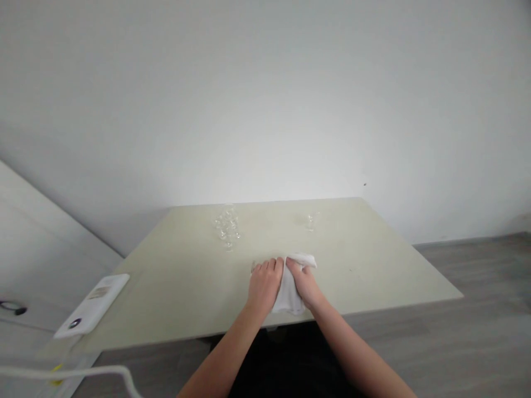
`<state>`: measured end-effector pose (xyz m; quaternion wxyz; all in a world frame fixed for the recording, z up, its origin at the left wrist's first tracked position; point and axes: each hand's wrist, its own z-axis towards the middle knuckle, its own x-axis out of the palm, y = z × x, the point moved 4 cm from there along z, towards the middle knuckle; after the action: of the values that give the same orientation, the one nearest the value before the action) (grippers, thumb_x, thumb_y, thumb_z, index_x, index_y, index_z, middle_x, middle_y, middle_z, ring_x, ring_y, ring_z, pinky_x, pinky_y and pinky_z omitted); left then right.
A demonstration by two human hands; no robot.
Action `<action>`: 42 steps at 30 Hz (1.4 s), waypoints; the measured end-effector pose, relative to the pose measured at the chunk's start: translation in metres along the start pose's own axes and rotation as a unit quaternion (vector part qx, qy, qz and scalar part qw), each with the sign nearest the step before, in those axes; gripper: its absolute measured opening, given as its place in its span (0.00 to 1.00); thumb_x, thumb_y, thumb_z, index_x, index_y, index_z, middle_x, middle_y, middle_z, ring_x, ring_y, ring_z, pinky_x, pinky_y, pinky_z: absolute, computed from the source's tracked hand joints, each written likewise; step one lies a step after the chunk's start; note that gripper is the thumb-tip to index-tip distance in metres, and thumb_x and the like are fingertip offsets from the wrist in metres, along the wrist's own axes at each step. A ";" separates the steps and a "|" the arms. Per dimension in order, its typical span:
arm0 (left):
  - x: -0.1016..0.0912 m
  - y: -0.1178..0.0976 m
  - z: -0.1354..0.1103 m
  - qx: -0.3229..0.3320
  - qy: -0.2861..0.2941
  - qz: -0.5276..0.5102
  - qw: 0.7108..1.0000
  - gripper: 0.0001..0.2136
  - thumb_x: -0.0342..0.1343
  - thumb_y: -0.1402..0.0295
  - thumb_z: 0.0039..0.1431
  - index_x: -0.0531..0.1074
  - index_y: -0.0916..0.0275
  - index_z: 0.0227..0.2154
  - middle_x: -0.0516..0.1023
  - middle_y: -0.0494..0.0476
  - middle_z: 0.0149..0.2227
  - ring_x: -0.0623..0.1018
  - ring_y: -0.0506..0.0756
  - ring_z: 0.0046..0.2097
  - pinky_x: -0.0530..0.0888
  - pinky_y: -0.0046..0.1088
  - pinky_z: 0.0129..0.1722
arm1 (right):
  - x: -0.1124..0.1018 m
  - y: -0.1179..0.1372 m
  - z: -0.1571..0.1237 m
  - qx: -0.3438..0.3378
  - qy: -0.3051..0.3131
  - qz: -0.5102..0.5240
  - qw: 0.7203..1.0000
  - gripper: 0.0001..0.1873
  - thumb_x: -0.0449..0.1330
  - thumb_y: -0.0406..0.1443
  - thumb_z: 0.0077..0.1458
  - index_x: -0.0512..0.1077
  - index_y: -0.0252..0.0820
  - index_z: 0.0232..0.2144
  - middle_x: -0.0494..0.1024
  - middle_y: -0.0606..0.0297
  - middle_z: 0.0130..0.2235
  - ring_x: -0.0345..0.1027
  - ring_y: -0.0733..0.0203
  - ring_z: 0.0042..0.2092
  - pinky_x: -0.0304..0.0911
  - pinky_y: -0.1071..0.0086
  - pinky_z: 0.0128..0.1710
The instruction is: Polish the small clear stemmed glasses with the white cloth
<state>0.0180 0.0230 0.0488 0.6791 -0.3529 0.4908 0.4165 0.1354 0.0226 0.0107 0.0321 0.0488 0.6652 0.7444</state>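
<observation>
Near the table's front edge my two hands are close together over a white cloth [289,293]. My right hand [305,281] is closed on the cloth, whose folded end sticks out past the fingers and whose lower part hangs between the wrists. My left hand [265,282] has its fingers curled round a small clear glass [253,266]; only a bit of it shows beyond the fingers, and the rest is hidden by hand and cloth. Farther back on the left stands a cluster of several small clear glasses [227,225]. A single small stemmed glass [311,221] stands apart at the back right.
The pale table [186,298] meets a white wall [265,110] at its far edge. A white flat box [93,307] with labels lies at the left edge. A white cable or tube [83,373] crosses the lower left corner. Grey floor [477,276] shows at right.
</observation>
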 end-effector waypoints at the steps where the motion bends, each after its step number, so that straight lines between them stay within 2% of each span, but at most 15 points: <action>1: 0.004 0.002 -0.002 -0.015 0.025 -0.024 0.999 0.14 0.43 0.73 0.63 0.67 0.61 0.49 0.78 0.63 0.38 0.77 0.59 0.42 0.69 0.35 0.43 | -0.001 0.005 -0.001 -0.023 0.033 -0.025 0.999 0.17 0.55 0.46 0.58 0.70 0.41 0.42 0.77 0.59 0.40 0.72 0.55 0.42 0.68 0.63 0.43; 5: 0.009 0.015 -0.003 0.005 0.154 -0.185 0.971 0.15 0.51 0.67 0.59 0.67 0.58 0.50 0.79 0.58 0.34 0.78 0.58 0.37 0.70 0.29 0.36 | -0.009 0.033 -0.013 -0.198 0.155 -0.219 0.943 0.11 0.61 0.39 0.52 0.72 0.45 0.40 0.74 0.60 0.45 0.70 0.57 0.41 0.66 0.65 0.43; 8: 0.003 0.020 0.000 0.051 0.188 -0.222 0.955 0.14 0.55 0.68 0.55 0.71 0.60 0.45 0.79 0.59 0.35 0.78 0.59 0.39 0.71 0.30 0.39 | -0.007 0.036 -0.019 -0.261 0.163 -0.262 0.915 0.14 0.61 0.36 0.52 0.72 0.48 0.43 0.70 0.57 0.51 0.68 0.54 0.48 0.64 0.64 0.49; 10: -0.001 0.021 0.001 0.019 0.135 -0.169 0.976 0.13 0.52 0.70 0.56 0.71 0.60 0.45 0.78 0.60 0.36 0.77 0.59 0.41 0.70 0.33 0.43 | -0.004 0.027 -0.015 -0.220 0.095 -0.202 0.950 0.17 0.62 0.37 0.50 0.71 0.46 0.44 0.72 0.57 0.48 0.68 0.53 0.48 0.65 0.62 0.49; 12: -0.002 0.016 -0.001 -0.008 0.043 -0.085 0.995 0.15 0.47 0.73 0.59 0.69 0.61 0.48 0.78 0.62 0.39 0.76 0.60 0.45 0.68 0.36 0.48 | 0.000 0.009 -0.008 -0.109 0.015 -0.099 0.989 0.16 0.60 0.43 0.53 0.70 0.44 0.44 0.75 0.58 0.42 0.70 0.53 0.45 0.68 0.61 0.45; 15: 0.007 0.011 -0.009 -0.028 -0.007 -0.019 0.999 0.16 0.43 0.75 0.61 0.67 0.63 0.51 0.77 0.66 0.42 0.75 0.61 0.47 0.67 0.40 0.49 | 0.011 -0.008 -0.002 0.018 0.007 -0.029 0.999 0.19 0.55 0.49 0.56 0.72 0.41 0.39 0.78 0.59 0.38 0.73 0.53 0.42 0.69 0.62 0.42; 19: 0.023 0.030 -0.016 -0.077 0.118 -0.143 0.980 0.15 0.48 0.71 0.60 0.67 0.59 0.49 0.79 0.60 0.34 0.78 0.58 0.39 0.70 0.32 0.40 | 0.015 0.005 -0.006 -0.097 0.100 -0.166 0.976 0.16 0.64 0.45 0.49 0.72 0.44 0.38 0.77 0.62 0.39 0.72 0.56 0.39 0.67 0.65 0.42; 23: 0.014 0.040 -0.013 0.003 0.186 -0.268 0.945 0.14 0.55 0.68 0.54 0.70 0.60 0.45 0.79 0.58 0.35 0.78 0.58 0.39 0.71 0.30 0.39 | 0.018 0.016 -0.014 -0.222 0.155 -0.277 0.922 0.20 0.65 0.40 0.48 0.70 0.46 0.45 0.72 0.58 0.48 0.71 0.55 0.44 0.66 0.66 0.40; 25: 0.008 0.040 -0.010 -0.018 0.158 -0.220 0.962 0.14 0.53 0.68 0.56 0.69 0.60 0.46 0.78 0.58 0.35 0.77 0.58 0.40 0.71 0.31 0.40 | 0.018 0.014 -0.011 -0.206 0.109 -0.237 0.943 0.19 0.63 0.40 0.50 0.69 0.45 0.45 0.73 0.57 0.47 0.70 0.55 0.44 0.67 0.65 0.41; 28: 0.003 0.031 -0.010 -0.053 0.028 -0.075 0.995 0.15 0.46 0.73 0.61 0.66 0.61 0.50 0.77 0.62 0.39 0.76 0.60 0.44 0.69 0.35 0.46 | 0.017 0.004 0.000 -0.092 0.022 -0.117 0.989 0.14 0.58 0.45 0.55 0.71 0.43 0.40 0.77 0.60 0.41 0.72 0.55 0.42 0.67 0.62 0.44; 30: 0.007 0.023 -0.014 -0.050 -0.015 -0.019 0.998 0.16 0.44 0.75 0.61 0.65 0.63 0.51 0.76 0.65 0.42 0.75 0.60 0.46 0.68 0.37 0.47 | 0.017 0.000 0.005 -0.036 0.018 -0.092 0.995 0.15 0.57 0.47 0.56 0.73 0.43 0.37 0.78 0.61 0.39 0.72 0.54 0.42 0.67 0.61 0.45; 34: 0.022 0.028 -0.020 -0.084 0.077 -0.051 0.992 0.14 0.45 0.70 0.62 0.65 0.61 0.50 0.78 0.61 0.34 0.78 0.59 0.39 0.69 0.31 0.38 | 0.016 0.010 0.003 -0.085 0.128 -0.145 0.977 0.15 0.62 0.47 0.51 0.74 0.44 0.38 0.78 0.63 0.38 0.73 0.56 0.40 0.68 0.64 0.42; 38: 0.018 0.043 -0.018 -0.077 0.139 -0.136 0.978 0.18 0.52 0.66 0.57 0.65 0.60 0.51 0.79 0.60 0.34 0.79 0.59 0.37 0.68 0.29 0.33 | 0.014 0.033 -0.011 -0.209 0.226 -0.254 0.917 0.21 0.64 0.40 0.50 0.70 0.47 0.47 0.72 0.61 0.48 0.71 0.57 0.43 0.66 0.65 0.45; 40: 0.011 0.047 -0.015 -0.048 0.144 -0.197 0.969 0.15 0.53 0.66 0.56 0.67 0.60 0.47 0.80 0.59 0.35 0.79 0.58 0.38 0.68 0.28 0.34 | 0.014 0.042 -0.019 -0.245 0.241 -0.263 0.901 0.24 0.62 0.39 0.53 0.67 0.49 0.53 0.67 0.57 0.55 0.69 0.54 0.50 0.65 0.64 0.49; 42: 0.003 0.051 -0.013 -0.040 0.128 -0.252 0.958 0.14 0.54 0.63 0.56 0.69 0.59 0.45 0.79 0.56 0.34 0.78 0.56 0.36 0.68 0.26 0.34 | 0.012 0.046 -0.025 -0.252 0.214 -0.209 0.920 0.32 0.62 0.41 0.53 0.60 0.50 0.60 0.61 0.56 0.60 0.62 0.51 0.57 0.61 0.61 0.55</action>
<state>-0.0333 0.0326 0.0386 0.6788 -0.5423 0.4515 0.2029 0.1211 -0.0061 0.0541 0.0547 -0.2617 0.4416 0.8565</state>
